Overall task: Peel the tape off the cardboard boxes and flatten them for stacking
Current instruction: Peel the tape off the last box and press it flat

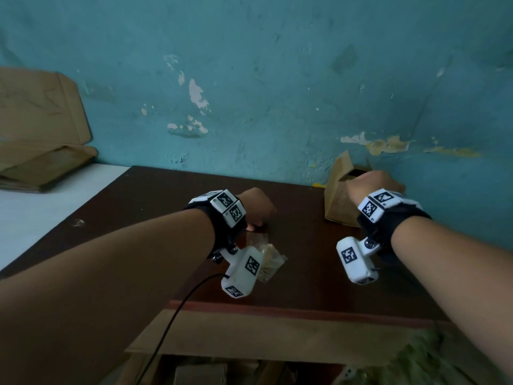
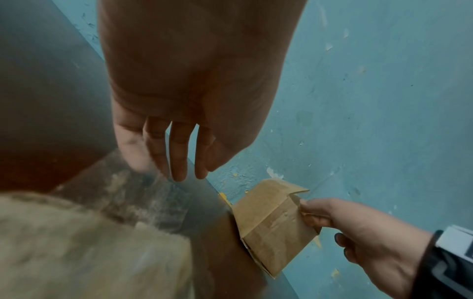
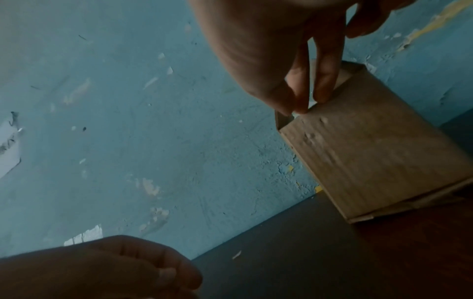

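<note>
Small open cardboard box point(image 1: 340, 195) against wall

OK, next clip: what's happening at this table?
A person is breaking down cardboard boxes at a dark table against a blue wall. The right hand grips the open top edge of a small cardboard box standing by the wall. The left hand rests its fingers on a crumpled wad of peeled tape. Flattened cardboard lies piled at far left.

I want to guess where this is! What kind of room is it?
Probably a storeroom or back work corner, though I can't be sure. The blue wall has peeling paint, flattened cardboard leans in the corner, and a small cardboard box stands on a dark wooden table.
</note>
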### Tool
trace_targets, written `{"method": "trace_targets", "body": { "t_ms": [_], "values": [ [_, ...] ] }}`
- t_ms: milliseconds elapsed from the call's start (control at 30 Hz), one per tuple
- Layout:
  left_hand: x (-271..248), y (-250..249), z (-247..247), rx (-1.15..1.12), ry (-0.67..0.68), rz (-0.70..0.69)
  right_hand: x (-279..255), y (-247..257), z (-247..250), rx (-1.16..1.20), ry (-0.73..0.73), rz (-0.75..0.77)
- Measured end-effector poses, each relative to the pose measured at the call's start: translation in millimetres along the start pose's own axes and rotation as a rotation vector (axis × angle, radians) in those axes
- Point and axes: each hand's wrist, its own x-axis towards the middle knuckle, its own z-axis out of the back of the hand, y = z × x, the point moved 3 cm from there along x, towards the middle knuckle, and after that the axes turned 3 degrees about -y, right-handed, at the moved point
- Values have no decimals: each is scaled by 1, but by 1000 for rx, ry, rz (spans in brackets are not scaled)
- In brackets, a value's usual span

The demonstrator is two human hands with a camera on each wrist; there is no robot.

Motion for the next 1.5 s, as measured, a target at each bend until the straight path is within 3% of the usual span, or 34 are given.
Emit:
{"method": "trace_targets", "body": {
  "t_ms": [100, 267, 533, 833, 1033, 1267, 1500],
  "values": [
    [0, 7, -2, -191, -22, 112, 1, -3, -2, 10, 0, 65],
    [-5, 6, 7, -251, -42, 110, 9, -10, -4, 112, 132, 25],
    [-20, 17, 18, -221, -53, 97, 7, -12, -7, 357, -75, 0],
    [-31, 21, 31, -413, -190, 129, -21, 34, 8, 538, -124, 114],
    [-40, 43, 36, -407, -292, 66, -41, 61, 7, 763, 40, 141],
    [-62, 47, 51, -510, -394, -42, -57, 68, -6, 964, 190, -78],
    [-62, 73, 44, -619, -558, -97, -63, 62, -27, 1051, 323, -25]
  ]
}}
